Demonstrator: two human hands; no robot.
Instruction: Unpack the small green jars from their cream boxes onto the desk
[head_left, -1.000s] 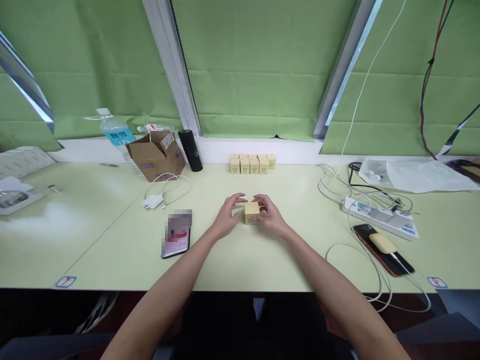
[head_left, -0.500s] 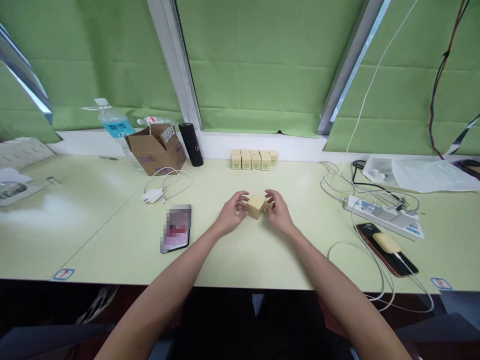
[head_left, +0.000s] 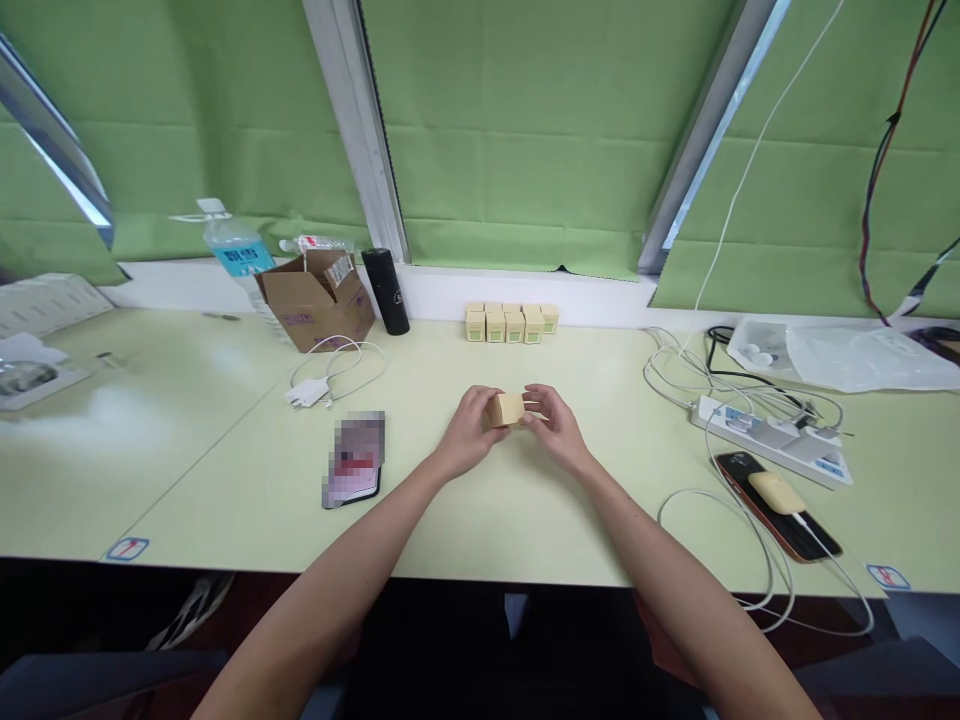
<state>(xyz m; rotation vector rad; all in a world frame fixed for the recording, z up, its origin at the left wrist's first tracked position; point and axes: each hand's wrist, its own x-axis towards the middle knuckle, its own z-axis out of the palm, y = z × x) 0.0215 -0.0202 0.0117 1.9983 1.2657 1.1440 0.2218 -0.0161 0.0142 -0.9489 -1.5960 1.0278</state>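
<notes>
We reckon the little box point(head_left: 508, 410) is light, stiffish card, best pinched left and right; our left hand point(head_left: 469, 432) grips it, can't tell whether our right hand point(head_left: 559, 430) does.

green blinds point(head_left: 517, 130) hang behind a pale table point(head_left: 510, 525).

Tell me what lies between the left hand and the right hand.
The head view shows one small tan box between the left hand and the right hand.

Black flask point(head_left: 386, 292) beside an open cardboard box point(head_left: 322, 312); white power strip point(head_left: 765, 446) near a dark phone point(head_left: 808, 543)
</notes>
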